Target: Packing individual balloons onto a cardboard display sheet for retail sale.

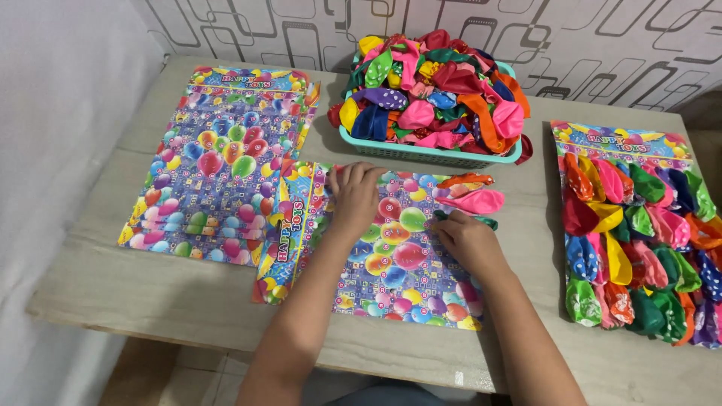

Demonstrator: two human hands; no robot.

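Hands on the printed card sheet (391,263) that lies flat in front of me on the table (526,316). My left hand (353,197) presses the sheet's upper part, fingers spread loosely and flat, holding nothing. My right hand (468,239) sits at the sheet's right edge, fingers curled narrow onto a dark green balloon (481,220) at that edge; whether the tips actually pinch it I cannot tell, since the knuckles hide them.

Two balloons are already seated on this sheet near its top right: an orange balloon (465,180) and, just below it, a pink balloon (475,201), both lying sideways with bodies past the card's edge.

Surroundings: teal basket (421,153) heaped with loose balloons behind the sheet; stack of blank sheets (214,173) to the left, its lower right corner under or against my sheet; a filled sheet (639,248) well apart on the right, rows complete.

Risks, as I judge them:
- Sheet may slide or pivot if my left hand lifts, because the card is glossy and the table is smooth.
- Green balloon's neck may slip out, given that the grip looks shallow.
- A tug to the right could drag the pink balloon loose, as it lies just beside my right fingers.
- Card edge could crease or tear if I pull upward rather than along it.
- My right forearm hangs near the table's front edge; a sweep could push the sheet off.
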